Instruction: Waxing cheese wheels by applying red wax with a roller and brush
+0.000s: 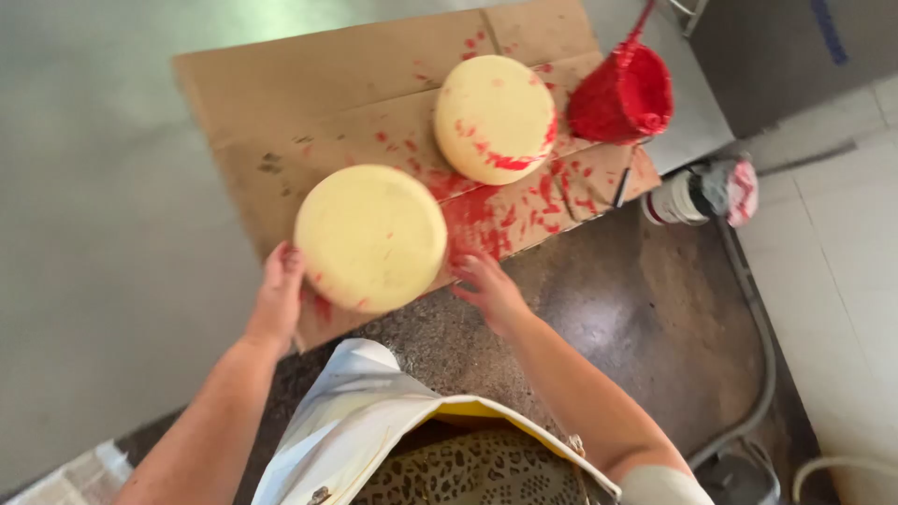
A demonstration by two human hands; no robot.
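Two bare hands frame a smooth, pale yellow wheel (370,238) at centre frame. The left hand (277,297) presses flat on its lower left rim; the right hand (488,287) sits at its lower right with fingers spread, so neither grip closes around it. The wheel rests on a flat sheet of brown cardboard (309,93) splashed with red, laid over a speckled dark stone bench (617,309). Farther up, a second round wheel (494,118) carries red smears, and a red-coated pot (622,95) stands just beside it at upper right.
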